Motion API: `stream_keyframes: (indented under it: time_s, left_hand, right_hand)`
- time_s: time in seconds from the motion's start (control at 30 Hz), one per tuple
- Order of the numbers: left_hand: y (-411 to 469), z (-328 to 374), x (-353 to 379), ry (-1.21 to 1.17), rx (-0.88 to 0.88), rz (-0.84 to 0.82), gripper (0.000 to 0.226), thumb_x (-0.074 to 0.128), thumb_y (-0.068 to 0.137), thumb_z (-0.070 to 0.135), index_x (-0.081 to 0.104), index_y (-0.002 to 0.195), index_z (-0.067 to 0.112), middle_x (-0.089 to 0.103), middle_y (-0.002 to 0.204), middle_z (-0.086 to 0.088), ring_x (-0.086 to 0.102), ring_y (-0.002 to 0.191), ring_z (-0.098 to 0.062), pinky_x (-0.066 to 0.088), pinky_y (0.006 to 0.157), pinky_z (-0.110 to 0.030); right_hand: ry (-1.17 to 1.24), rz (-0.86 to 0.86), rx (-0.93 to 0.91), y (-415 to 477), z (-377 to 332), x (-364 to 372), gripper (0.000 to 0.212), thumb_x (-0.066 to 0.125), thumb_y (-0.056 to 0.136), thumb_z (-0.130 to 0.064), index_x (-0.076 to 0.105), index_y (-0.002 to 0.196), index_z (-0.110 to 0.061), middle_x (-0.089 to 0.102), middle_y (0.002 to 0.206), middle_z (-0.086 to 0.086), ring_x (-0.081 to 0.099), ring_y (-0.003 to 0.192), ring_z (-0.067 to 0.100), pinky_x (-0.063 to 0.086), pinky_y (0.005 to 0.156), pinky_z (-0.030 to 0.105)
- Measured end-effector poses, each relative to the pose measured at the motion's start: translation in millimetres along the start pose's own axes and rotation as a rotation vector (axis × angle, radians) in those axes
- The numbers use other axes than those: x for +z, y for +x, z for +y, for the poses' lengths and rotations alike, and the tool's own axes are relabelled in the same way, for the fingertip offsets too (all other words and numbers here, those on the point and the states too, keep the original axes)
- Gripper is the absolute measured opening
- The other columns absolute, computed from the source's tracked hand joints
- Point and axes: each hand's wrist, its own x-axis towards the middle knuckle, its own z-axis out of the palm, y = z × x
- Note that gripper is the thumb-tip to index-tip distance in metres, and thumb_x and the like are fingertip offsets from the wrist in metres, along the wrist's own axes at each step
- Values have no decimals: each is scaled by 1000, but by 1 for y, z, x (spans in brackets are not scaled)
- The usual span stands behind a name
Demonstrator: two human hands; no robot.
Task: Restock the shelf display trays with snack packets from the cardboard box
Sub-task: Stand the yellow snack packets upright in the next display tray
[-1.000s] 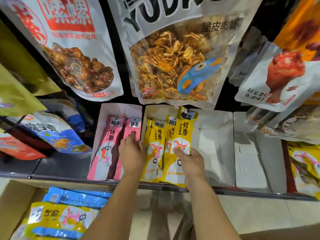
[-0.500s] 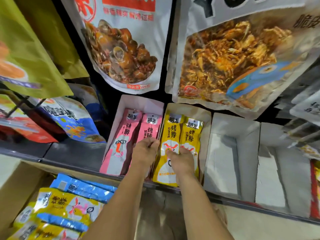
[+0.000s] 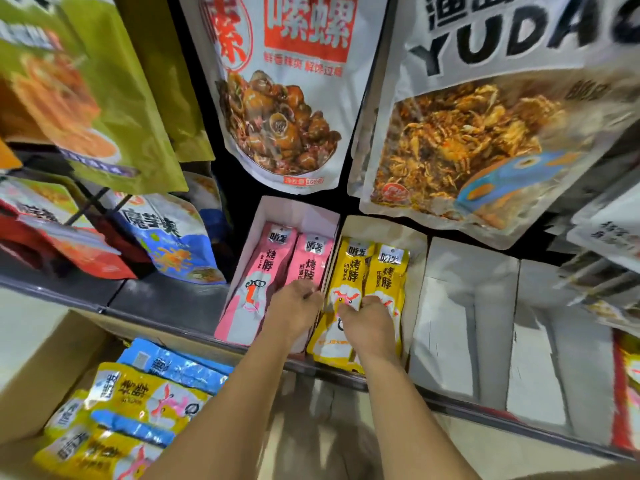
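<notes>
1. Yellow tray (image 3: 417, 244): display tray on the shelf, holding two yellow packets (image 3: 356, 271) side by side.
2. Right hand (image 3: 370, 323): over the near half of the yellow tray, on the lower parts of both yellow packets. Fingers are bent down onto them, thumb on the left one. Cannot tell if they pinch.
3. Left hand (image 3: 294, 306): just left of the yellow tray, on the pink packets (image 3: 270, 268) in the adjoining tray. Fingers curled together, tips hidden, grip unclear.
4. Cardboard box (image 3: 45, 368): below and left of the yellow tray, holding boxed packets (image 3: 145, 400) in yellow and blue.
5. White trays (image 3: 464, 323): adjoining the yellow tray's right side.

Forearms reaching forward, left hand (image 3: 294, 308) and right hand (image 3: 370, 322) side by side, fingers (image 3: 309, 295) curled under
</notes>
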Motion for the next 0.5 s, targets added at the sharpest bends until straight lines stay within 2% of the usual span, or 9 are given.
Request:
stream_keyframes:
  time_s: [0.03, 0.1, 0.13, 0.27, 0.37, 0.5]
  left_hand:
    - [-6, -1, -5, 18, -14, -1, 9, 57, 94, 28, 65, 94, 27, 69, 105, -6, 63, 101, -27, 48, 87, -30]
    - [-14, -7, -16, 129, -21, 47, 38, 59, 93, 36, 63, 128, 21, 68, 122, -7, 61, 115, -31, 49, 98, -38]
    - [-19, -9, -22, 230, -4, 74, 45, 58, 92, 40, 60, 132, 18, 67, 123, -9, 59, 117, -33, 49, 97, -41]
    - [-49, -18, -47, 542, 24, 140, 44, 52, 93, 48, 57, 128, 23, 62, 127, -7, 54, 119, -33, 45, 95, -41]
    - [-75, -34, -66, 596, -42, 142, 47, 47, 94, 51, 55, 131, 24, 57, 134, -2, 49, 123, -32, 42, 98, -43]
    - [-106, -72, -88, 598, -104, 183, 38, 49, 93, 43, 58, 121, 20, 59, 127, -5, 50, 119, -33, 45, 95, -41]
  right_hand:
    - [-64, 33, -19, -3, -2, -2, 49, 58, 96, -42, 55, 131, -9, 56, 135, 14, 50, 126, 35, 44, 103, 42]
    - [-210, 74, -89, -13, -9, -5, 51, 56, 96, -43, 52, 135, -10, 50, 139, 14, 41, 133, 36, 40, 105, 44]
    - [-276, 72, -139, -19, -14, -6, 52, 56, 96, -43, 51, 137, -11, 49, 140, 14, 39, 133, 36, 39, 105, 44]
    - [-444, 13, -351, -45, -29, 0, 52, 56, 94, -41, 49, 137, -13, 51, 139, 12, 42, 130, 36, 38, 107, 45]
    - [-515, -31, -466, -68, -34, 12, 54, 57, 94, -40, 47, 140, -14, 50, 140, 10, 42, 131, 34, 39, 106, 45]
    - [-525, -85, -552, -98, -38, 35, 55, 57, 94, -37, 45, 142, -13, 49, 141, 10, 41, 131, 34, 40, 106, 43]
